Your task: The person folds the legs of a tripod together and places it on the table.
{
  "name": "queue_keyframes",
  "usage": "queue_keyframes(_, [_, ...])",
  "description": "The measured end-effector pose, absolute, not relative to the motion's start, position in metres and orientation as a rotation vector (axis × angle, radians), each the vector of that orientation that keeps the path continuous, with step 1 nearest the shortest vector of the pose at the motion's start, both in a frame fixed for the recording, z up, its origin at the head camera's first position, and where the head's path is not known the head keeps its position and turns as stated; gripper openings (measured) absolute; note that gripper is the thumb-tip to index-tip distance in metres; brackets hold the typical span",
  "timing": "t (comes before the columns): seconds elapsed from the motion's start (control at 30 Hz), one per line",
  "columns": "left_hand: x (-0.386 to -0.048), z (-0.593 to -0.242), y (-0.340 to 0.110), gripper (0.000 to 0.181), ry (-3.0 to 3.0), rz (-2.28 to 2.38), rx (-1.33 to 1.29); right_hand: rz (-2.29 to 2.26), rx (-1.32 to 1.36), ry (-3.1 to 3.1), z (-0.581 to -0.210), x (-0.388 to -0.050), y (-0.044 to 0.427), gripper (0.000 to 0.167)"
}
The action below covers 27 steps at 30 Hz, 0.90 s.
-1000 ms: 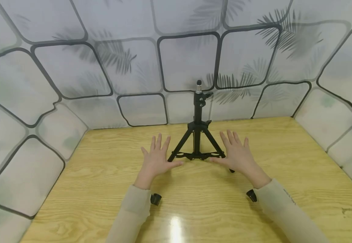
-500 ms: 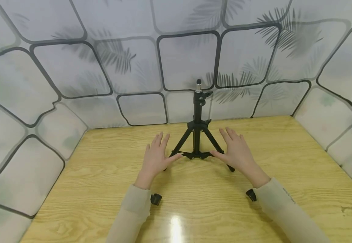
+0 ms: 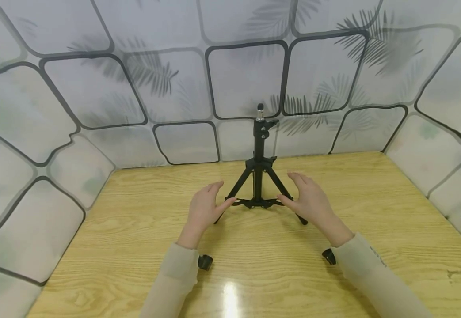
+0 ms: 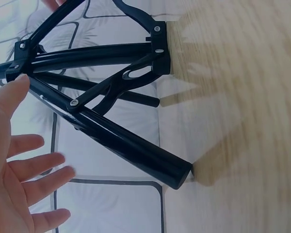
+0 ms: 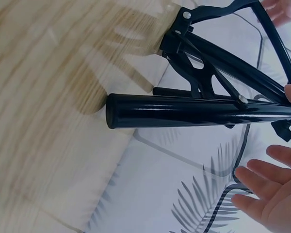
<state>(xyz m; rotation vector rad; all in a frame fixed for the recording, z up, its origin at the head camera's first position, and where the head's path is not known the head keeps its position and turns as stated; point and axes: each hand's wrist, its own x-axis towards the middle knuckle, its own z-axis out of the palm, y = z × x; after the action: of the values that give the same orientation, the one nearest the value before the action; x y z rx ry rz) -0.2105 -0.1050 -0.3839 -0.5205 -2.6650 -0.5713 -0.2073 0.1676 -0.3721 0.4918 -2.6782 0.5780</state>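
A small black tripod light stand (image 3: 259,150) stands upright on the wooden table, its legs spread and a silver tip on top. On its left side my left hand (image 3: 203,208) hovers by one leg, fingers loosely bent and thumb pointing inward. My right hand (image 3: 311,201) is held likewise beside the opposite leg. From the left wrist, a thick tripod leg (image 4: 136,145) shows close up, with the fingers (image 4: 41,174) apart from it. The right wrist view has another leg (image 5: 184,111) above relaxed fingers (image 5: 264,177). Neither hand grips anything; thumb contact is unclear.
The wood-grain table (image 3: 262,274) extends around the stand. Behind it and at both sides rises patterned cloth (image 3: 186,141) with dark outlines and leaf prints. Black wrist-worn devices (image 3: 205,262) protrude from beneath both sleeves.
The spread fingers of both hands have drawn together and bent inward, the left hand's more strongly. The hands have turned slightly towards the stand, which stays in place.
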Motion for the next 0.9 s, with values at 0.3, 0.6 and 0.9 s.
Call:
queue_keyframes(0.3, [-0.208,-0.389,-0.104,0.055,-2.699,-0.575,-0.499,0.617,0.492,-2.654,-0.372,-0.207,0.166,0.062])
queue_keyframes(0.6, [-0.208,-0.389,-0.104,0.055,-2.725,-0.697,-0.500,0.745,0.526,-2.474,-0.354,-0.210,0.164,0.056])
queue_keyframes(0.9, [-0.213,-0.394,-0.105,0.053,-2.722,-0.986,-0.486,0.847,0.623,-2.250,-0.312,-0.217,0.154,0.052])
